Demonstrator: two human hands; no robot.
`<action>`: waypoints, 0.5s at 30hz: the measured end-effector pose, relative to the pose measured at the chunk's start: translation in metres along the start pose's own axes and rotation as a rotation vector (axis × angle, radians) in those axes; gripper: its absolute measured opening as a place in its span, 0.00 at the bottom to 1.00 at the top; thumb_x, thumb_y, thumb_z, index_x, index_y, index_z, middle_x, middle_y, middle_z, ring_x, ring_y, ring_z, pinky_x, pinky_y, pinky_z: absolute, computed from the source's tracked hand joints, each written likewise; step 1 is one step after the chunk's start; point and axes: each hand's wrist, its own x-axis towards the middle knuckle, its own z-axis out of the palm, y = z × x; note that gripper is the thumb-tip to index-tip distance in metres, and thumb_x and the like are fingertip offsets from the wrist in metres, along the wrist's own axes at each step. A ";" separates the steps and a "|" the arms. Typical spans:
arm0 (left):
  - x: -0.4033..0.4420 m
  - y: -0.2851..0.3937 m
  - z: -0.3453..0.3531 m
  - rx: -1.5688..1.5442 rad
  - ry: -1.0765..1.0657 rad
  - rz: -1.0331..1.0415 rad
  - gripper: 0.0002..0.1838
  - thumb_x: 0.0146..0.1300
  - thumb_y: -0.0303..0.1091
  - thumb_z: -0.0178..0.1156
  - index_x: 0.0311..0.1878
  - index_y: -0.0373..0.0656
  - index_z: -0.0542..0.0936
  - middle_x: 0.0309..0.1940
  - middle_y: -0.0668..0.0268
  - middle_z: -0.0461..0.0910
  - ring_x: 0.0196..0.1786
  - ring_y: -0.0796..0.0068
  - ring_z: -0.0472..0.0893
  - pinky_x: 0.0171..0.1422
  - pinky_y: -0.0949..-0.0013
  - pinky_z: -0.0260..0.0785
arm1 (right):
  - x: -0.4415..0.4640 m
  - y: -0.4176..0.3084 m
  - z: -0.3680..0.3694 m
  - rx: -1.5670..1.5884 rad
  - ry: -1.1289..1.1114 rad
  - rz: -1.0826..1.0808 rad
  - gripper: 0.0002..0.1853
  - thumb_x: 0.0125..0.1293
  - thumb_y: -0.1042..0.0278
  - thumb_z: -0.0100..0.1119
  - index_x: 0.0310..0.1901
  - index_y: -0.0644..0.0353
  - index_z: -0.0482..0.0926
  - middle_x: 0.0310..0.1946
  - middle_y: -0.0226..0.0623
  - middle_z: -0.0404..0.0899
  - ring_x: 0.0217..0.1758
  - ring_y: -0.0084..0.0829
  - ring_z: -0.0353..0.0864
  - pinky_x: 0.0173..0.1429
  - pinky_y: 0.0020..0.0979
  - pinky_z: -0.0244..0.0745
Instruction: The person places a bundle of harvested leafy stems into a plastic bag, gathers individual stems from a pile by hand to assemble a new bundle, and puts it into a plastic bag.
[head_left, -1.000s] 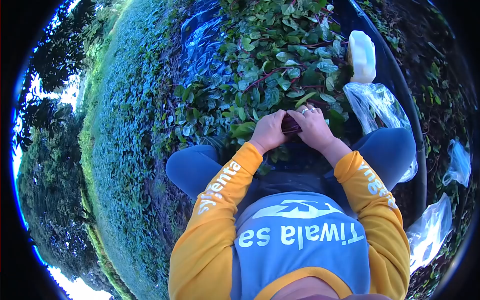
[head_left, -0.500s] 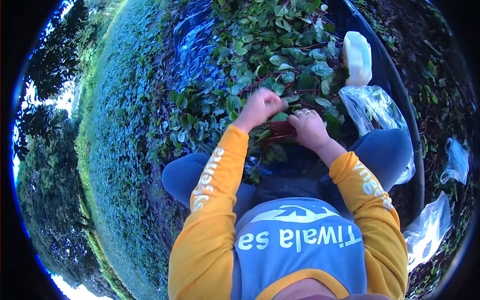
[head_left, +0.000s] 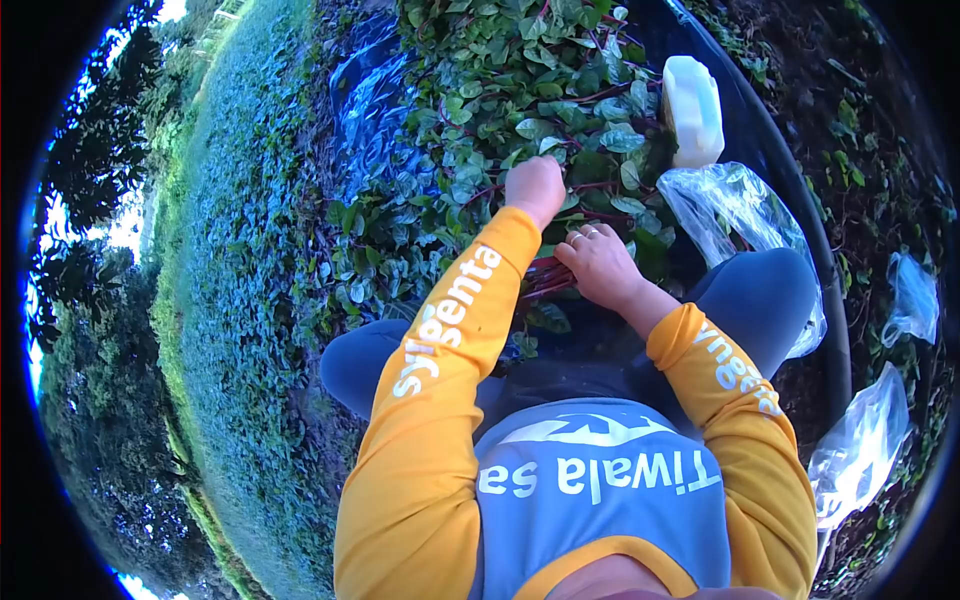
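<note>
Right hand (head_left: 603,268): fingers closed around red stems (head_left: 546,279), between the knees (head_left: 768,298). Left hand (head_left: 535,189): curled at the vines (head_left: 520,90); grip cannot be determined. Vines overlie a dark sheet (head_left: 748,135); field (head_left: 240,250) at left.

A dark sheet (head_left: 748,135) carries most of the load, its right edge raised into a smooth, curving rim (head_left: 828,245). A thick heap of leafy stems (head_left: 540,90), green with reddish stalks, covers much of its middle and runs up to its far side. Between the heap and the right edge sits a white plastic container (head_left: 693,110), just beside the leaves. Nearer, a clear plastic bag (head_left: 735,200) lies crumpled along that same edge. Wrinkled blue plastic (head_left: 375,115) shows at the heap's left; whether it belongs to the dark sheet is hard to tell. Beyond the rim, plant-strewn ground (head_left: 790,60) bears a bluish bag (head_left: 912,300) and a whitish bag (head_left: 860,450).
</note>
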 end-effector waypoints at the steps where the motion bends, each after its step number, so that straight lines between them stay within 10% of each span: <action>1: -0.009 0.003 0.004 0.006 -0.003 -0.002 0.09 0.66 0.32 0.56 0.40 0.41 0.84 0.37 0.53 0.87 0.39 0.52 0.88 0.44 0.54 0.81 | 0.000 -0.001 0.001 0.006 0.003 -0.001 0.07 0.57 0.70 0.59 0.39 0.53 0.80 0.38 0.35 0.82 0.49 0.39 0.82 0.56 0.42 0.73; 7: -0.050 0.005 0.015 -0.389 0.092 -0.147 0.11 0.65 0.32 0.55 0.44 0.42 0.85 0.38 0.50 0.87 0.42 0.46 0.87 0.50 0.46 0.78 | -0.002 -0.003 0.003 -0.054 -0.101 0.007 0.07 0.59 0.68 0.60 0.39 0.53 0.81 0.38 0.35 0.83 0.50 0.37 0.82 0.55 0.40 0.73; 11: -0.081 -0.083 -0.037 -0.751 0.701 -0.541 0.17 0.71 0.31 0.51 0.59 0.35 0.77 0.47 0.50 0.84 0.49 0.50 0.83 0.56 0.52 0.75 | -0.007 -0.005 -0.002 -0.041 -0.120 0.005 0.07 0.59 0.69 0.59 0.39 0.52 0.81 0.39 0.34 0.83 0.50 0.37 0.83 0.56 0.40 0.73; 15: -0.101 -0.198 -0.011 0.200 1.139 -1.029 0.25 0.70 0.34 0.57 0.66 0.30 0.71 0.49 0.47 0.83 0.49 0.53 0.83 0.57 0.51 0.73 | -0.006 -0.004 -0.004 -0.058 -0.122 -0.018 0.07 0.58 0.71 0.59 0.39 0.53 0.81 0.39 0.35 0.82 0.50 0.38 0.82 0.56 0.41 0.73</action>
